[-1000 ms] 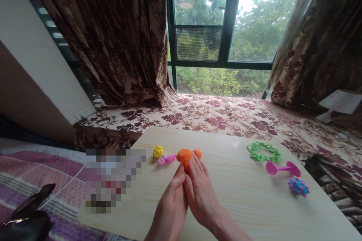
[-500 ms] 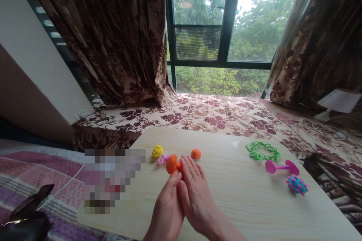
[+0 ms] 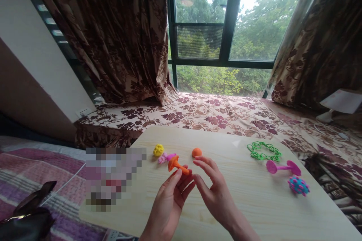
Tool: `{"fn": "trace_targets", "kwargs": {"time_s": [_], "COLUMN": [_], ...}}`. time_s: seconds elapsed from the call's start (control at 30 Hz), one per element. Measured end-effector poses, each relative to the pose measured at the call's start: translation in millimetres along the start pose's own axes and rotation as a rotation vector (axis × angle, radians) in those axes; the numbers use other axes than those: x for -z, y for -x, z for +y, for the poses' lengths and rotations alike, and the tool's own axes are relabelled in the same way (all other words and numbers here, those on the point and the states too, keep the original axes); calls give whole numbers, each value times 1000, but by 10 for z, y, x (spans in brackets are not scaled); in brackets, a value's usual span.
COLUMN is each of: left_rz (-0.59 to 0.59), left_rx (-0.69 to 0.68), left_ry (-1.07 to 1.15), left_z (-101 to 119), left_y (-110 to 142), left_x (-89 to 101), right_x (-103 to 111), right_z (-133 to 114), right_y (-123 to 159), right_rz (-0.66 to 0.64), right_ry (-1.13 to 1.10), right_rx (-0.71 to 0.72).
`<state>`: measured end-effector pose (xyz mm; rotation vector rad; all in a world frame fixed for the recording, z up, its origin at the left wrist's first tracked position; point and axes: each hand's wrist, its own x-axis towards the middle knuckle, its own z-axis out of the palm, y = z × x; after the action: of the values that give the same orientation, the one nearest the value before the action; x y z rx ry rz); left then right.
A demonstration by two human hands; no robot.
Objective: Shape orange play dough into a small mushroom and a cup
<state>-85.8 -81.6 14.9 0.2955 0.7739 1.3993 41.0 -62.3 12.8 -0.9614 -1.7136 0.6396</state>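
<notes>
An orange modelling-clay piece, a wide cap on a stem, lies between the thumb and fingers of my left hand. Beside the stem's end, my right hand is open, its fingers apart and slightly bent. Just past my right fingertips is an orange clay lump. Behind the held piece sit a bumpy yellow clay ball and a pink clay shape, partly overlapped by the orange cap in this view.
On the wooden table, to the right, lie a green clay chain, a magenta dumbbell-shaped piece and a blue ball with pink knobs. A blurred-out patch covers the table's left side. A lamp stands on the window ledge.
My hands were pressed together around the orange stem. My right hand has come away to the right and opened, and the stem now shows in my left hand.
</notes>
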Motion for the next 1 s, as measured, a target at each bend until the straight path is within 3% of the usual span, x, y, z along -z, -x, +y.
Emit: {"fn": "trace_targets", "kwargs": {"time_s": [0.23,0.33,0.47,0.57,0.73,1.0], "left_rz": [-64,27,125,86,114,142], "left_rx": [31,84,-66,-142,-175,-215], "left_ry": [-67,-192,-226,-270,-365,-412], "left_z": [-44,-11,72,109,92,99], "left_y": [111,158,136,117,147,188], "left_x": [-66,40,153,109,32,63], "right_x": [-66,42,170,190,208,209], "right_z": [-29,-28,-59,-102,-175,-183], "right_y": [-19,-61,-87,-80,-77,-85], "right_rz": [45,46,-43,-96,-166,-225], "right_ry": [-9,-69,-123,-142,-99,-74], "right_rx": [8,-12,-39,-52,-43,-18]}}
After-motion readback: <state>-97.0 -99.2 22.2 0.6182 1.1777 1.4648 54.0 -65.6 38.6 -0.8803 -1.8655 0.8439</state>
